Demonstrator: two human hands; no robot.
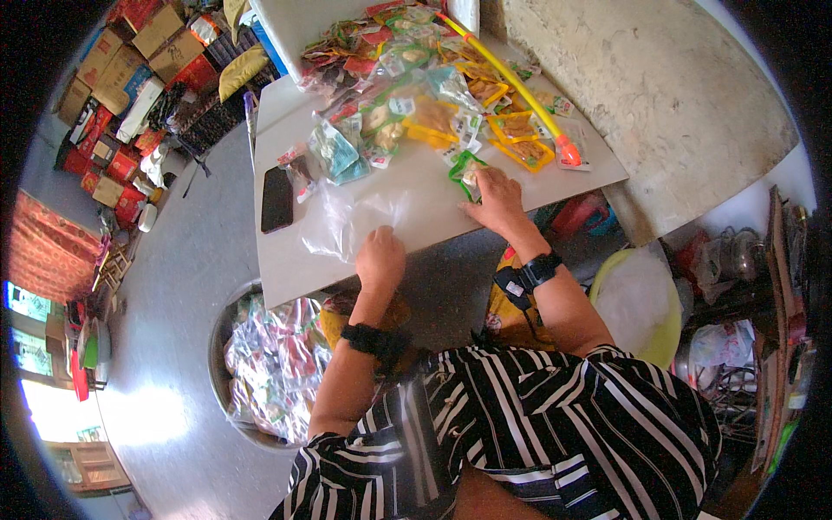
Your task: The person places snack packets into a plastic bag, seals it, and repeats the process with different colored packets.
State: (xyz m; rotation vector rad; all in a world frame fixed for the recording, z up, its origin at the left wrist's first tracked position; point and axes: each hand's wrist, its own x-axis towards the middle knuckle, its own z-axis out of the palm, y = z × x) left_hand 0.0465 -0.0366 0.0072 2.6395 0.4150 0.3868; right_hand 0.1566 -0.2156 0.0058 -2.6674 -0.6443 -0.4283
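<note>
On the tabletop in front of me lies a clear plastic bag (338,218), its near edge pinched in the curled fingers of my left hand (381,260). My right hand (499,203) has its fingers and thumb on a small green-edged food packet (465,170) with pale contents. Beyond both hands spreads a heap of sealed snack packets: yellow-edged packets (520,125), blue-and-white packets (335,151) and red ones (364,65) farther back. A small packet with dark contents (300,174) is left of the bag. My fingertips on the bag are partly hidden.
A black phone (277,200) rests near the table's (429,224) left edge. A yellow stick with an orange tip (520,88) lies across the heap. Below left stands a metal basin (218,370) full of filled plastic bags (279,370). A yellow-green tub (666,331) is at right.
</note>
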